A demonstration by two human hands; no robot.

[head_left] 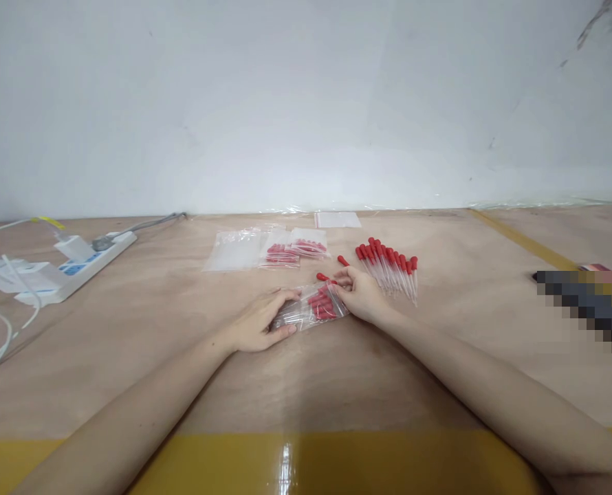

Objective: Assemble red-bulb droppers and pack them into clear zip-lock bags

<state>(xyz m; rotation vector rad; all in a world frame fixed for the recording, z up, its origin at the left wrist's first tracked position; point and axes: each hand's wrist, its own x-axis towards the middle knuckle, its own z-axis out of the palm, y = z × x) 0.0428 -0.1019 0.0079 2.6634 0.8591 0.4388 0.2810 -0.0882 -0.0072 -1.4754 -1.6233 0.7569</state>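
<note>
A clear plastic zip bag [302,314] lies in front of me with several red-bulbed droppers [325,303] inside, their bulbs toward its right end. My left hand [261,321] grips the bag's left end, thumb at the near edge and fingers at the far edge. At the right end, my right hand [358,294] has its fingers closed on the bag's edge. One red bulb [324,277] shows just beyond the bag beside my right fingertips; whether it is in those fingers is unclear. Another loose dropper bulb [342,260] sits slightly farther back, its stem partly hidden by my hand.
Right of my hands lies a fanned pile of droppers [388,261]. Behind the bag are filled bags [280,254], another filled bag [309,244], flat clear bags [234,249] and a white packet [337,219]. A power strip [79,268] with cables stands left; a blurred dark object [589,309] lies right.
</note>
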